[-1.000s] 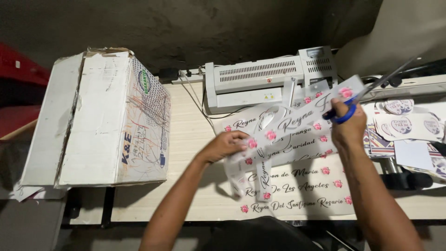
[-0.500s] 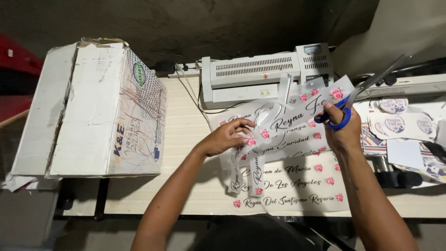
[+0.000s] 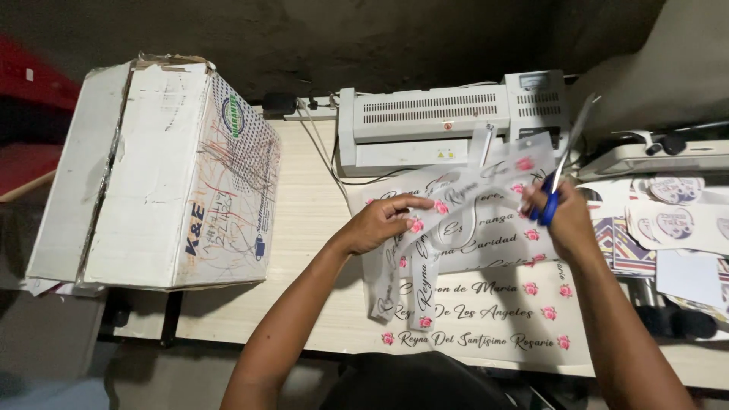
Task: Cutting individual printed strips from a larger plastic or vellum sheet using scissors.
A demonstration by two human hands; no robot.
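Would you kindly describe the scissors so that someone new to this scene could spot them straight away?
Start at the grey-white laminating machine at the back of the wooden table. Just in front of its right end, the right hand is raised over a printed sheet with pink roses. The scissors are in that hand: blue handles and long thin blades pointing up, the only blue-handled tool there.

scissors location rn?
Head view, right of centre: the blue-handled scissors are in the right hand, blades pointing up toward the white laminator, above the printed sheet.
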